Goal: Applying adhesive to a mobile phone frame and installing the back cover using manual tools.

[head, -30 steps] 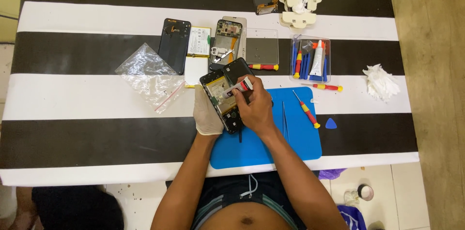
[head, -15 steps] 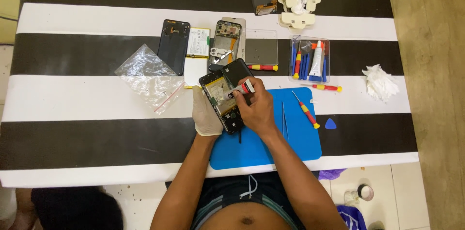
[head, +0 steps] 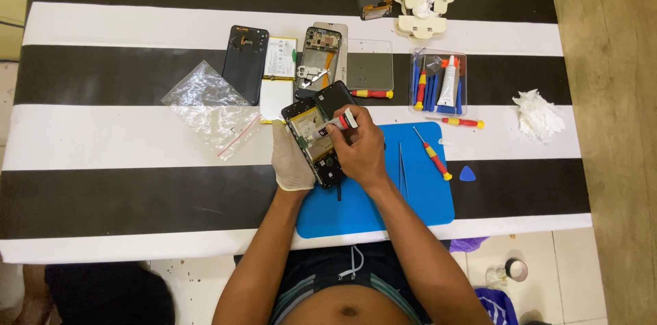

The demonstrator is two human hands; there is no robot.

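My left hand (head: pixel 290 159), in a pale glove, grips an opened phone frame (head: pixel 315 140) with its insides showing, held over the left edge of a blue work mat (head: pixel 410 195). My right hand (head: pixel 361 148) holds a small white tube with a red cap (head: pixel 341 122), its tip resting on the upper part of the phone frame. Part of the frame is hidden under my right hand.
On the striped table: a black back cover (head: pixel 246 63), a white battery (head: pixel 280 68), another opened phone (head: pixel 319 58), a clear panel (head: pixel 370 65), a plastic bag (head: pixel 209 107), a tool tray (head: pixel 439 82), screwdrivers (head: pixel 432 154), tweezers (head: pixel 402 171), a blue pick (head: pixel 467 174), white tissue (head: pixel 538 114).
My right hand with the tube has shifted very slightly along the top of the phone frame. Everything else lies as it did.
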